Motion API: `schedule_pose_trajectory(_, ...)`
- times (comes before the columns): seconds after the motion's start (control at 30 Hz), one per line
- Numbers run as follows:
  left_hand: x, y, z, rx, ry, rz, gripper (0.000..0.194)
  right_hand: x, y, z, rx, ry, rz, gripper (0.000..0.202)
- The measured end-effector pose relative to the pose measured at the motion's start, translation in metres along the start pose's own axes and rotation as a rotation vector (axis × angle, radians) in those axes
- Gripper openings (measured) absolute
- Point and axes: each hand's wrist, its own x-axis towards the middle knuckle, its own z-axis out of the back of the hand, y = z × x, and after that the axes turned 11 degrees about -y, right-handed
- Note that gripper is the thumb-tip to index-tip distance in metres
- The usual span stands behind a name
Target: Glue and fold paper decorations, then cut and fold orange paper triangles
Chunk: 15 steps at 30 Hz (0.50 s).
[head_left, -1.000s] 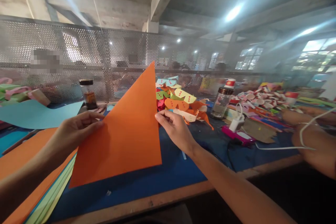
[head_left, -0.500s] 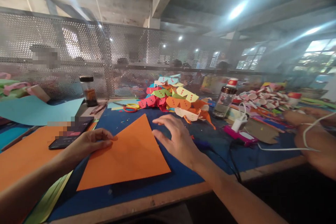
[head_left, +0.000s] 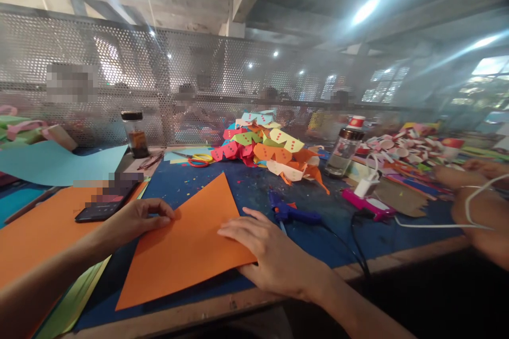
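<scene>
An orange sheet of paper (head_left: 186, 249) lies at an angle before me, its pointed far corner directed away. My left hand (head_left: 137, 222) has its thumb and curled fingers closed at the sheet's left edge. Across the right part of the sheet, my right hand (head_left: 270, 254) rests with fingers stretched out and thumb apart near the front edge. A blue glue gun (head_left: 296, 213) lies just beyond my right hand, its cord trailing right. Behind the sheet is a pile of folded paper shapes with red dots (head_left: 272, 153).
Scissors (head_left: 201, 159) lie behind the sheet. Left are a phone (head_left: 103, 206), more orange paper (head_left: 43, 228) and a dark-lidded jar (head_left: 135, 135). Right are a bottle (head_left: 342, 151), a pink power strip (head_left: 368, 204), another person's arm (head_left: 477, 212) and a cup pile (head_left: 401, 145).
My right hand has come down from above the sheet's right side onto it, uncovering the glue gun. The sheet's near left corner has shifted towards me; my left hand stays at the left edge.
</scene>
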Motion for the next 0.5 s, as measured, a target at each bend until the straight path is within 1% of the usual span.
schedule_pose_trajectory(0.1,-0.003,-0.002,-0.001,0.110,-0.030,-0.081,0.039,0.002,-0.002,0.001,0.017,-0.008,-0.026,0.044)
schedule_pose_trajectory(0.23,-0.010,-0.008,0.000,0.212,-0.104,-0.216,0.037,0.009,-0.003,0.001,0.030,-0.046,-0.033,0.027)
schedule_pose_trajectory(0.27,-0.012,-0.010,0.001,0.219,-0.109,-0.255,0.036,0.011,-0.003,0.001,0.030,-0.052,-0.036,0.022)
schedule_pose_trajectory(0.33,-0.018,-0.015,0.005,0.211,-0.073,-0.297,0.038,0.016,-0.002,0.002,0.024,-0.052,-0.050,0.015)
schedule_pose_trajectory(0.4,-0.025,-0.019,0.010,0.177,-0.005,-0.260,0.046,0.021,-0.002,0.005,0.015,-0.041,-0.073,0.017)
schedule_pose_trajectory(0.5,-0.038,-0.026,0.018,0.108,0.014,-0.182,0.059,0.028,-0.003,0.008,-0.021,0.003,-0.136,0.023)
